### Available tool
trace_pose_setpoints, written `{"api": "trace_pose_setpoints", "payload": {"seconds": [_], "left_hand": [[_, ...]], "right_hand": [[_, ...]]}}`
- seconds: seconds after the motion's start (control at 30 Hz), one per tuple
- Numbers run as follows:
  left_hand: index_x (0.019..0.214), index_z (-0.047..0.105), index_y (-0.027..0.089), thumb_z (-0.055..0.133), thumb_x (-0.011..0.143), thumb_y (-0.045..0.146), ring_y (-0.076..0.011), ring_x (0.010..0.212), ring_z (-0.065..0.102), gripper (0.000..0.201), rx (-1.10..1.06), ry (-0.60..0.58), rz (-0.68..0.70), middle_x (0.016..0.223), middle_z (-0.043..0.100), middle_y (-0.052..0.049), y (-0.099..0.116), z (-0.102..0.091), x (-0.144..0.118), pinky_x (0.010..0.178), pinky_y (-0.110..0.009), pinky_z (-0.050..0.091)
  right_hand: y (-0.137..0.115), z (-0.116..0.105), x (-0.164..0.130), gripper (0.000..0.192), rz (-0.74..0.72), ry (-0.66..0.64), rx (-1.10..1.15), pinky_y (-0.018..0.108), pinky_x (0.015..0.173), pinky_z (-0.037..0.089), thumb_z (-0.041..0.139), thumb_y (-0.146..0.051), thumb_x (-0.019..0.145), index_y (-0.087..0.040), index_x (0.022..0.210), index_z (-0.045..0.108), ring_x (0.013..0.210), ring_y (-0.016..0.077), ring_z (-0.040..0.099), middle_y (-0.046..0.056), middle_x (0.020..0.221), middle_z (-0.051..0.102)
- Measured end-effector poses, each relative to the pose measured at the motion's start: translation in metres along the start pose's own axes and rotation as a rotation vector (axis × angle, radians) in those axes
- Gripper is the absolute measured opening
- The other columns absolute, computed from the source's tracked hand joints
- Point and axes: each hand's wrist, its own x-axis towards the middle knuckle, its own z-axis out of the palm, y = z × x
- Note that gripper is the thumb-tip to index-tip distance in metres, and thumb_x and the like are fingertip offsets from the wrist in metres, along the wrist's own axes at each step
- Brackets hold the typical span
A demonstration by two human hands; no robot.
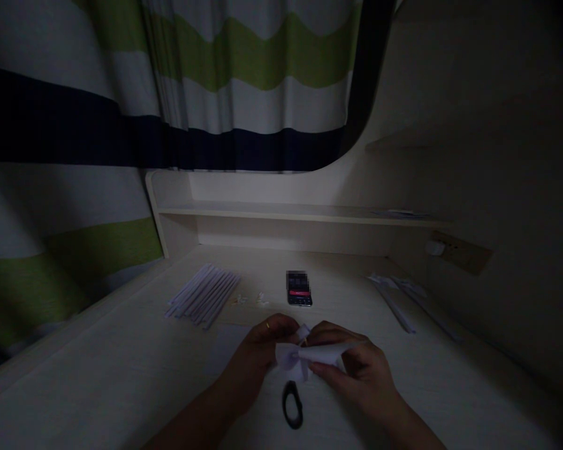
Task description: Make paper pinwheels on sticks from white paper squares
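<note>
While both hands meet above the near middle of the tabletop (pixel 122 375), they hold one folded piece of white paper (pixel 309 355) between them. The left hand (pixel 263 350) has its fingers pressed together, pinching the paper's left end; a ring shows on one finger. The right hand (pixel 356 369) pinches the right, pointed part of the paper between thumb and fingers. The paper is thin, creased and gathered at its middle, with flaps fanning out to both sides.

One black loop-shaped object (pixel 293 404), oval and smooth, lies flat on the tabletop just below the hands. One dark rectangular phone (pixel 299 290) with a lit screen lies beyond the hands. One bundle of long, narrow white paper strips (pixel 203 295) lies to the left of the phone, side by side; the exact count cannot be told. A few small white scraps (pixel 261 299) lie between the bundle and the phone. More long white strips (pixel 396 297) lie far right.

The tabletop is pale with a wood grain. One pale shelf (pixel 286 211) runs along the back, bearing a flat, thin item at its right end. A striped curtain (pixel 244 81) hangs above.
</note>
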Motion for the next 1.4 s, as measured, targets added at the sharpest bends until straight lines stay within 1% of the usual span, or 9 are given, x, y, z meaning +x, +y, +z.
{"api": "trace_pose_setpoints", "payload": {"seconds": [0.37,0.47,0.6,0.7,0.8,0.93,1.1,1.3,1.4], "left_hand": [[0.068,0.055,0.017,0.061,0.057,0.014,-0.0084,0.058,0.046,0.013,-0.013,-0.032,0.035,0.064,0.054,0.003,-0.004,-0.003,0.002,0.055,-0.02,0.032],[0.07,0.054,0.017,0.061,0.059,0.013,-0.0077,0.055,0.046,0.014,-0.086,-0.049,0.03,0.063,0.054,0.003,-0.002,-0.003,0.002,0.053,-0.02,0.032],[0.068,0.052,0.016,0.064,0.059,0.014,-0.0077,0.053,0.047,0.014,-0.176,-0.053,0.027,0.061,0.054,0.003,0.003,0.0,0.0,0.052,-0.019,0.032],[0.068,0.055,0.015,0.064,0.06,0.015,-0.0067,0.051,0.045,0.012,-0.188,-0.053,0.054,0.061,0.053,0.003,0.005,0.002,-0.002,0.05,-0.019,0.032],[0.073,0.059,0.015,0.064,0.062,0.017,-0.0068,0.053,0.046,0.012,-0.174,-0.041,0.076,0.065,0.056,0.001,0.004,0.003,-0.003,0.053,-0.019,0.033],[0.072,0.059,0.016,0.066,0.061,0.019,-0.0076,0.055,0.047,0.013,-0.183,-0.028,0.089,0.065,0.055,0.001,0.003,0.005,-0.005,0.056,-0.021,0.035],[0.07,0.058,0.016,0.064,0.065,0.027,-0.0062,0.051,0.042,0.014,-0.176,-0.041,0.104,0.057,0.051,0.003,0.003,0.008,-0.008,0.054,-0.021,0.032],[0.071,0.056,0.017,0.065,0.063,0.026,-0.0064,0.053,0.043,0.016,-0.081,0.025,0.114,0.059,0.052,0.004,0.003,0.009,-0.012,0.054,-0.02,0.032],[0.071,0.055,0.017,0.063,0.065,0.025,-0.0067,0.055,0.042,0.013,0.003,0.042,0.163,0.06,0.051,0.005,0.004,0.009,-0.014,0.054,-0.02,0.033]], "right_hand": [[0.002,0.003,-0.004,0.022,0.087,0.041,0.086,0.029,0.066,0.048,0.061,-0.014,0.072,-0.027,0.09,0.06,0.079,0.016,0.059,0.001,0.085,0.063],[0.006,0.005,-0.006,0.029,0.186,0.132,0.148,0.028,0.064,0.05,0.062,-0.019,0.072,-0.028,0.098,0.051,0.077,0.0156,0.06,0.001,0.086,0.063],[0.014,0.009,-0.009,0.045,0.15,0.292,0.159,0.033,0.064,0.052,0.065,-0.02,0.069,-0.029,0.102,0.036,0.079,0.0186,0.061,0.002,0.086,0.064],[0.017,0.012,-0.012,0.033,0.04,0.372,-0.003,0.035,0.066,0.053,0.062,-0.017,0.071,-0.027,0.094,0.04,0.086,0.0203,0.06,0.005,0.092,0.062],[0.015,0.012,-0.016,0.016,-0.075,0.308,-0.322,0.037,0.071,0.051,0.056,-0.015,0.075,-0.022,0.088,0.051,0.091,0.0226,0.059,0.009,0.099,0.06],[0.01,0.011,-0.02,0.018,-0.19,0.259,-0.698,0.037,0.072,0.05,0.052,-0.014,0.077,-0.019,0.093,0.057,0.093,0.0245,0.057,0.012,0.105,0.057],[-0.003,0.016,-0.013,0.016,-0.289,0.278,-0.816,0.032,0.066,0.048,0.046,-0.008,0.078,-0.016,0.09,0.053,0.095,0.0218,0.052,0.012,0.108,0.048],[-0.012,0.023,-0.007,0.011,-0.449,0.445,-1.058,0.037,0.067,0.039,0.05,-0.007,0.074,-0.018,0.077,0.05,0.075,0.0182,0.045,0.003,0.08,0.046],[-0.01,0.023,-0.008,0.009,-0.452,0.431,-1.14,0.034,0.062,0.034,0.05,-0.01,0.076,-0.018,0.077,0.048,0.07,0.017,0.043,0.002,0.079,0.046]]}}
